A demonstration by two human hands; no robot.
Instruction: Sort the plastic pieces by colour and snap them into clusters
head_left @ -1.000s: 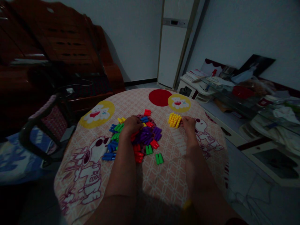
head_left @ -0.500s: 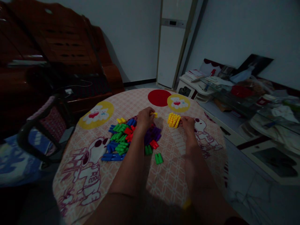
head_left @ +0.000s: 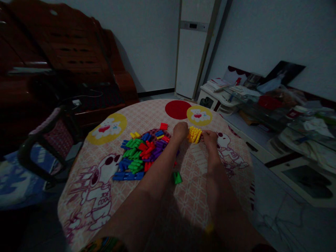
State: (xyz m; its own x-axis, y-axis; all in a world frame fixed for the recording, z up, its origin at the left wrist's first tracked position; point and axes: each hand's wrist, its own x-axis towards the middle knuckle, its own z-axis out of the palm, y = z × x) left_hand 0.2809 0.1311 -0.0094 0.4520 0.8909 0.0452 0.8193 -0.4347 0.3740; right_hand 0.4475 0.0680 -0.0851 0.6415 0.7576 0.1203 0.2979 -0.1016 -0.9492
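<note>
As the left hand reaches the stack, the work shifts off the pile

Taking the yellow stack (head_left: 195, 135) as the clock's centre, the left hand (head_left: 181, 131) is now at 9 o'clock, right beside it. One second ago it was in the coloured pile (head_left: 145, 150), between 8 and 9; half a second ago it held a yellow piece above the pile's far edge. Its fingers are curled in, but their tips are hidden, so I cannot tell whether the piece is pinched there. At 3 o'clock, the right hand (head_left: 210, 138) has stayed put, fingers drawn together at the stack's edge; pinching or just steadying, I cannot tell.

My reading: picking has given way to work at the stack, which sits on the tablecloth (head_left: 195, 192). A red block (head_left: 164, 126) lies between 9 and 10, a green block (head_left: 177, 177) near 7.
</note>
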